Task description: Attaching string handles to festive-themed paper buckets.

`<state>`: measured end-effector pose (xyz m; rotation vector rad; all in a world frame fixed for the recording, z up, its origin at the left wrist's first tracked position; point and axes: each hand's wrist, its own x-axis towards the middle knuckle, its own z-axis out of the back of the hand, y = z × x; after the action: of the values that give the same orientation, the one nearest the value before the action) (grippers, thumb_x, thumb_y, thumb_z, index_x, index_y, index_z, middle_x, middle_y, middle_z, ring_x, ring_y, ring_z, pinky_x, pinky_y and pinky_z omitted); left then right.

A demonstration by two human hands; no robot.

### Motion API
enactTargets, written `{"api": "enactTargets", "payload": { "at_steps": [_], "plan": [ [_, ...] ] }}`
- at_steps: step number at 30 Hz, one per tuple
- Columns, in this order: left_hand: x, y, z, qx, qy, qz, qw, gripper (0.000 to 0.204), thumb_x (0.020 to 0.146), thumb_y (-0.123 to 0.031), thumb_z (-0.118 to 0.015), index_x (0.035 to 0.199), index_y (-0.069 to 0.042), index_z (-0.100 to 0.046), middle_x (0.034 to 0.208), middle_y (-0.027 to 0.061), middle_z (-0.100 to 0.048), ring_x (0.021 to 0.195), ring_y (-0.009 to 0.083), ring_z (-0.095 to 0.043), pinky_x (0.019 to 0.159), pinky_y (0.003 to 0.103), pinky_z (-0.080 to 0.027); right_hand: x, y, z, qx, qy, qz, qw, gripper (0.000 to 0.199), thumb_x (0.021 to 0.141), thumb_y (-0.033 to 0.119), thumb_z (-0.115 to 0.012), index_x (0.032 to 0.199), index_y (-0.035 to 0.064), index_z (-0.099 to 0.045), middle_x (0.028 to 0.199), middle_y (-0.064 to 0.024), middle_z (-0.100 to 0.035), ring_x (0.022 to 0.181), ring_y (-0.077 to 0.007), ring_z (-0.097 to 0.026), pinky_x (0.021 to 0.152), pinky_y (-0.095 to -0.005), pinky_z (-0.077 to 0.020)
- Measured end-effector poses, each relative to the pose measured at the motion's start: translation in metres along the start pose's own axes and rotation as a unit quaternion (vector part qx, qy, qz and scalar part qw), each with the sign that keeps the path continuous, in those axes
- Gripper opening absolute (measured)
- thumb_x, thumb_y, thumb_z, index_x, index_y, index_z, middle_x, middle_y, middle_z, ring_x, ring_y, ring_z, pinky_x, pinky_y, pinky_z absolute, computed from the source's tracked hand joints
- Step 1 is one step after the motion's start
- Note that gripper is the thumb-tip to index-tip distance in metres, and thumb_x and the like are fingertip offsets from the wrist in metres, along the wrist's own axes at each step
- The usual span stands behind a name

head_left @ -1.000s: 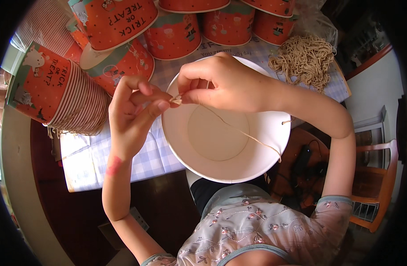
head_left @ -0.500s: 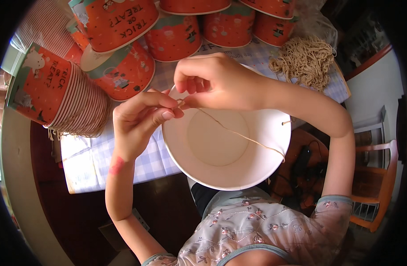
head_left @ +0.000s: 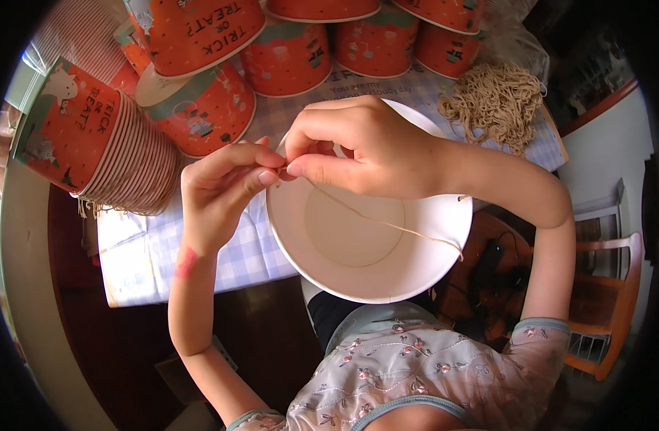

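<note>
A white paper bucket (head_left: 415, 266) lies with its open mouth up, resting between the table edge and my lap. From its right rim a thin beige cord (head_left: 376, 218) runs across the opening to my fingertips at the left rim. My left hand (head_left: 225, 179) pinches the cord's end between thumb and forefinger. Just beside it, thumb and forefinger of my right hand (head_left: 358, 147) close on the same cord, the tips of both hands nearly touching. The exact loop or knot under the fingertips is too small to make out.
Orange printed paper buckets (head_left: 286, 61) stand stacked along the far side of the table. A nested stack of them (head_left: 128, 158) leans at the left, cords hanging. A heap of beige cords (head_left: 494, 104) lies at the far right on the checked tablecloth (head_left: 157, 251). A wooden chair (head_left: 606, 302) stands right.
My right hand has lowered slightly, and its thumb and forefinger now pinch the cord beside my left fingertips. The view has shifted a little.
</note>
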<state>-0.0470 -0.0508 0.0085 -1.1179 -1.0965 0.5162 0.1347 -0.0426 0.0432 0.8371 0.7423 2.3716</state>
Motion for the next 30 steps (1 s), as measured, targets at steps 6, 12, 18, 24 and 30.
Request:
{"api": "enactTargets", "payload": {
  "at_steps": [6, 12, 18, 24, 30],
  "plan": [
    [0.000, -0.009, -0.001, 0.056, -0.002, 0.008, 0.998, 0.013, 0.068, 0.008, -0.051, 0.080, 0.006, -0.054, 0.075, 0.0092, -0.056, 0.071, 0.0125, -0.051, 0.066, 0.022, -0.040, -0.003, 0.008, 0.002, 0.118, 0.031, -0.162, 0.979, 0.010, 0.070, 0.010, -0.053, 0.072, 0.0010, -0.051, 0.064, -0.0008, -0.050, 0.057, -0.0052, -0.045, 0.050, -0.0190, -0.0372],
    [0.001, -0.010, -0.003, 0.100, -0.017, -0.004, 0.995, 0.011, 0.066, 0.007, -0.054, 0.077, 0.005, -0.055, 0.074, 0.0085, -0.056, 0.069, 0.0110, -0.051, 0.062, 0.021, -0.040, -0.005, 0.012, -0.003, 0.120, 0.036, -0.165, 0.978, 0.011, 0.071, 0.011, -0.053, 0.074, 0.0005, -0.051, 0.064, -0.0002, -0.050, 0.059, -0.0039, -0.045, 0.052, -0.0180, -0.0376],
    [0.001, -0.012, -0.005, 0.073, -0.047, 0.028, 0.996, 0.008, 0.066, 0.006, -0.054, 0.074, 0.004, -0.056, 0.072, 0.0074, -0.056, 0.067, 0.0101, -0.051, 0.062, 0.020, -0.041, -0.006, 0.018, -0.007, 0.104, 0.036, -0.162, 0.981, 0.012, 0.070, 0.012, -0.054, 0.074, 0.0006, -0.052, 0.066, -0.0018, -0.053, 0.059, -0.0051, -0.048, 0.052, -0.0187, -0.0391],
    [-0.001, -0.010, -0.004, -0.006, -0.053, 0.029, 0.998, 0.012, 0.066, 0.005, -0.055, 0.076, 0.003, -0.049, 0.072, 0.0077, -0.056, 0.069, 0.0104, -0.052, 0.063, 0.021, -0.040, -0.009, 0.015, -0.003, 0.037, 0.049, -0.107, 0.992, 0.011, 0.071, 0.011, -0.054, 0.076, 0.0014, -0.053, 0.065, -0.0018, -0.053, 0.057, -0.0059, -0.048, 0.050, -0.0189, -0.0386],
    [-0.003, 0.000, 0.004, -0.027, -0.014, -0.022, 0.999, 0.020, 0.067, 0.002, -0.057, 0.078, -0.001, -0.040, 0.072, 0.0083, -0.056, 0.070, 0.0110, -0.053, 0.066, 0.022, -0.039, -0.003, 0.014, -0.004, 0.174, 0.040, -0.179, 0.968, 0.010, 0.072, 0.011, -0.053, 0.075, 0.0006, -0.053, 0.064, 0.0007, -0.051, 0.057, -0.0039, -0.045, 0.050, -0.0174, -0.0375]
  ]
}}
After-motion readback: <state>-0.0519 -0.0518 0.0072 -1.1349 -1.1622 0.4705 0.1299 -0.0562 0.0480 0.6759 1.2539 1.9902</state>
